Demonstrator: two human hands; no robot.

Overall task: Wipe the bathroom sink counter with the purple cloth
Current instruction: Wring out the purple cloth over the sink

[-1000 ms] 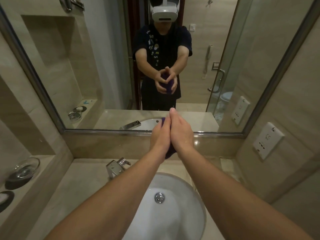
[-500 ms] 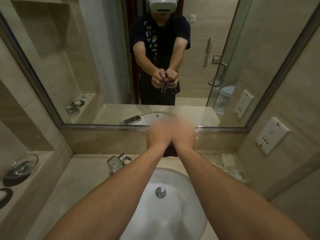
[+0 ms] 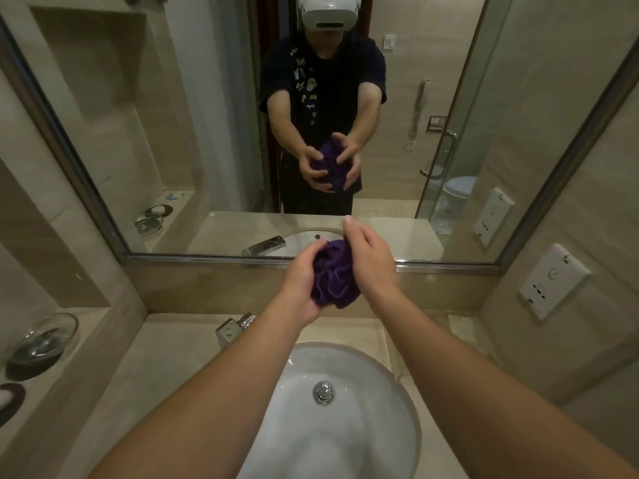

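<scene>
Head view shows the left hand and right hand with fingers curled around a bunched purple cloth held above the white oval basin; wiping looks not yet begun; next, lower it onto the beige stone counter
</scene>
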